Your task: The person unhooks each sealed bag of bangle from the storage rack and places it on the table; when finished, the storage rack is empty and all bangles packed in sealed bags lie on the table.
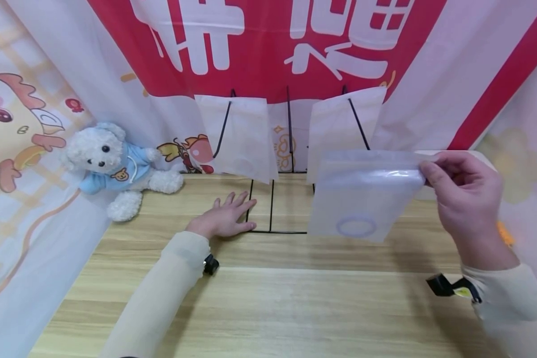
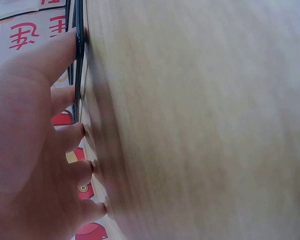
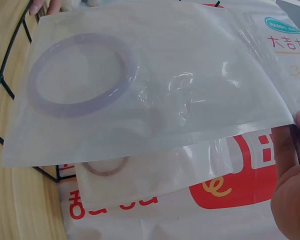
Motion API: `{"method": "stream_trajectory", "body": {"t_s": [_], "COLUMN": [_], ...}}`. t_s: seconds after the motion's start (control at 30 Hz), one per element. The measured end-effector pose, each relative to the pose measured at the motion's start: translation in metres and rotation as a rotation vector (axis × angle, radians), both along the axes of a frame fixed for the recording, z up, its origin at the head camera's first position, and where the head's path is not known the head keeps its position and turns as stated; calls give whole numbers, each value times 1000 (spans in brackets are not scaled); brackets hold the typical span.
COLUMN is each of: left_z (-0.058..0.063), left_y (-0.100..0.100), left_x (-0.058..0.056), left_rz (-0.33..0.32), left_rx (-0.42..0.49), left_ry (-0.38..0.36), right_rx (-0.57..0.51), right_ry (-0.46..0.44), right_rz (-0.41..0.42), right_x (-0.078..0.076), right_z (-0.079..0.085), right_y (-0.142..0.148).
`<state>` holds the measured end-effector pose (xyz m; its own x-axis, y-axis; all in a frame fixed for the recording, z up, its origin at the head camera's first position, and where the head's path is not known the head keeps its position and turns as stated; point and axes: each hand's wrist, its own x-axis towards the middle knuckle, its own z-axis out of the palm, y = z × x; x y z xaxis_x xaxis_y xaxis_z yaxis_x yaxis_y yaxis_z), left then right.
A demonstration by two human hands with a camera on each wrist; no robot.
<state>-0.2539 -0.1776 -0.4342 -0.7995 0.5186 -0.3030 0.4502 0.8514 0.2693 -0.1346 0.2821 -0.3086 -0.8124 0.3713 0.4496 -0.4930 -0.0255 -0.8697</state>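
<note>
Right hand (image 1: 470,196) pinches bag (image 1: 366,196), left hand (image 1: 225,217) touches rack (image 1: 281,232).

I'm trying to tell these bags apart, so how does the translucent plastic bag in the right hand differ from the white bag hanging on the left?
The translucent plastic bag is pinched by the right hand; the white rectangular bag hangs on the black wire rack. The translucent bag distinctly shows a pale purple ring; in the head view, the white bag shows nothing so clear. Both look flat.

Right of the white teddy bear (image 1: 125,164) I see a black wire rack (image 1: 271,209), a milky plastic bag (image 1: 367,199) and lilac bangle (image 3: 72,110).
</note>
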Motion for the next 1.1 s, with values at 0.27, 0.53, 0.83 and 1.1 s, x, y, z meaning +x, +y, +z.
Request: {"method": "stream_trajectory", "body": {"t_s": [0.27, 0.53, 0.83, 1.1], "left_z": [0, 0, 1, 2], "left_y": [-1, 0, 0, -2], "left_x": [-2, -2, -1, 1], "left_rz": [-8, -6, -4, -3], "left_rx": [19, -24, -19, -15], "left_ry": [0, 22, 14, 18], "right_rx": [17, -20, -158, -312], "right_ry": [-7, -129, -90, 58], "right_rz": [-91, -212, -197, 84], "right_x": [15, 35, 49, 51], "right_z": [1, -4, -23, -55], "right_y": [10, 29, 54, 91]}}
